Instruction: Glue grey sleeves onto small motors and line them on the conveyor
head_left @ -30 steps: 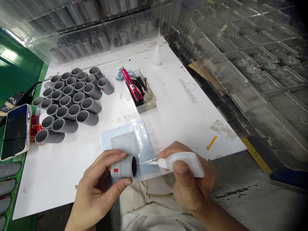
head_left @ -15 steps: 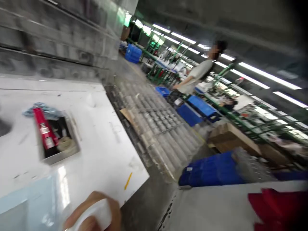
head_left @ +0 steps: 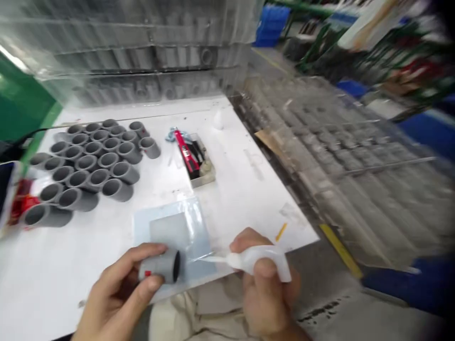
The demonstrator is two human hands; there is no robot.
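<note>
1. The left hand (head_left: 117, 289) wraps a short grey plastic pipe sleeve (head_left: 159, 266), with fingers over the top and thumb beneath, pinching it crosswise. The sleeve's dark open end faces right, and a small red mark shows near its other end.
2. The right hand (head_left: 266, 279) grips a white squeeze bottle (head_left: 263, 260) between thumb and fingers, and its thin nozzle (head_left: 213, 259) points left at the sleeve's open end. The frame is blurred, so the tip seems just short of the rim, though it may be touching.
3. Both hands are at the near edge of the bench (head_left: 241, 189), with the sleeve held above a pale blue board (head_left: 199, 222) covered in clear plastic film.
4. Farther up the bench, a cluster of grey pipe sleeves (head_left: 95, 166) lies on their sides. Beside it, a metal tray (head_left: 209, 177) holds a red tool (head_left: 185, 151). Clear plastic trays (head_left: 355, 161) are stacked beyond the bench's right edge.
5. The work in hand looks like applying the bottle's contents at the sleeve's open end. That calls for a level sleeve and a steady nozzle at the rim.
</note>
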